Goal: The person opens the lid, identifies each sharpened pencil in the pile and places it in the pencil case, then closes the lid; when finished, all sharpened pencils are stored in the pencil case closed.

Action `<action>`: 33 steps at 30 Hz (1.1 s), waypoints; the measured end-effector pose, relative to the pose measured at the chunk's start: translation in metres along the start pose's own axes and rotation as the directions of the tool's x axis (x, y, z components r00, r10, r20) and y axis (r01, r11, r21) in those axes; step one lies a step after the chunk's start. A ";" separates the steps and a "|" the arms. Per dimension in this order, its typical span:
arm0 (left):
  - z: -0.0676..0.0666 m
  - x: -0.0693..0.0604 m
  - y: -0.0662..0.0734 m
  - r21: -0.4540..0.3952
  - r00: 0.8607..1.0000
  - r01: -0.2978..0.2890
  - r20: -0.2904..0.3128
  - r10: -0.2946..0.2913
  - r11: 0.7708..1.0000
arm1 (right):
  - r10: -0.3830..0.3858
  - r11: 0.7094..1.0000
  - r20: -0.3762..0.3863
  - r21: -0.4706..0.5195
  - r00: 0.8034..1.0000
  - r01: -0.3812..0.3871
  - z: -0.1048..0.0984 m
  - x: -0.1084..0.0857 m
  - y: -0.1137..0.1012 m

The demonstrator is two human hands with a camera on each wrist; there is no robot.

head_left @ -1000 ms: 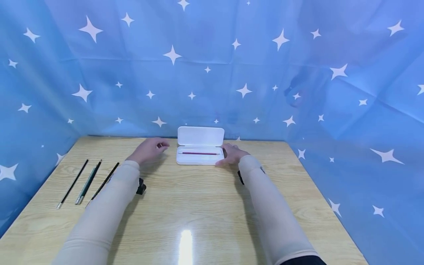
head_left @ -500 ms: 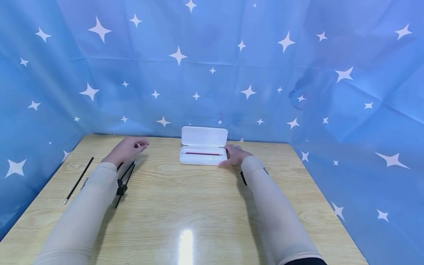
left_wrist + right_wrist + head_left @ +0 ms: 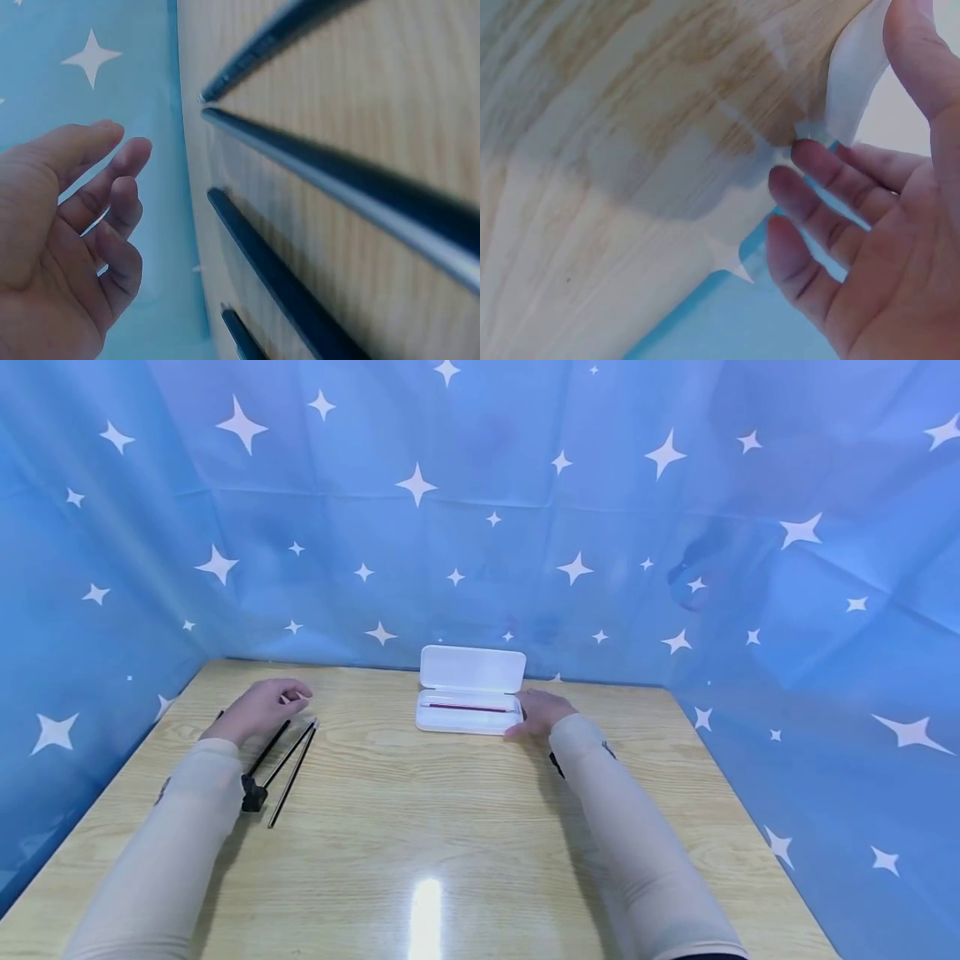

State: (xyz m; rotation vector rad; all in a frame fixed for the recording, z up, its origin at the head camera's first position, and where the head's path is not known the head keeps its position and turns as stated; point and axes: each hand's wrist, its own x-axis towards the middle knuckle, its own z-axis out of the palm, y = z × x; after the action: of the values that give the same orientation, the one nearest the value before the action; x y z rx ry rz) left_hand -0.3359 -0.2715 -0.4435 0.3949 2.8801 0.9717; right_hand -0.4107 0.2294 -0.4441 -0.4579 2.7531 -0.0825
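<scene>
Left hand (image 3: 264, 706) loosely curled, holding nothing, near dark pencils (image 3: 293, 774) lying beside its wrist; four show in left wrist view, partly blurred. Right hand (image 3: 543, 711) at right end of white case (image 3: 450, 727), thumb by front corner, other fingers relaxed; whether it grips or merely touches, cannot tell. Case near far edge of wooden table (image 3: 420, 810), lid raised, red pencil (image 3: 472, 707) lengthwise inside. Behind, blue cloth (image 3: 495, 452) with white stars.

Glare on the table (image 3: 480, 827); soft shadows; wrist views dimmer, apparently blurred up close.
</scene>
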 end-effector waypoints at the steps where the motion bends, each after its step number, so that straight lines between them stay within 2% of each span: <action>1: -0.001 -0.001 -0.001 0.002 1.000 0.005 0.000 -0.005 1.000 | -0.003 1.000 -0.005 0.013 1.000 0.003 0.000 0.000 0.000; 5: -0.004 -0.007 -0.004 0.013 1.000 0.023 -0.007 -0.023 1.000 | -0.019 0.997 -0.019 0.069 1.000 0.021 -0.002 -0.003 -0.001; 10: -0.010 -0.014 -0.010 0.031 1.000 0.024 -0.016 -0.023 0.999 | -0.035 0.997 -0.036 0.064 0.999 0.037 -0.003 -0.006 -0.001; 22: -0.014 -0.032 -0.015 0.096 0.994 0.096 0.033 -0.100 0.991 | -0.047 0.994 -0.029 0.095 0.998 0.049 -0.001 -0.007 -0.002; 28: -0.011 -0.039 -0.011 0.050 0.991 0.078 0.103 -0.083 0.996 | -0.059 0.991 -0.026 0.118 0.998 0.062 0.001 -0.006 -0.001; 33: -0.007 -0.046 0.000 -0.014 0.978 0.102 0.183 -0.098 0.995 | -0.048 0.991 -0.013 0.124 0.999 0.049 0.002 -0.003 0.001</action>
State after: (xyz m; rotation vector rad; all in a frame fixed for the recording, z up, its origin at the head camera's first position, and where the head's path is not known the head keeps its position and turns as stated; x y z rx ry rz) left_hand -0.2930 -0.2872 -0.4385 0.3157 2.6934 0.9011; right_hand -0.4078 0.2314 -0.4452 -0.4912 2.7267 -0.2675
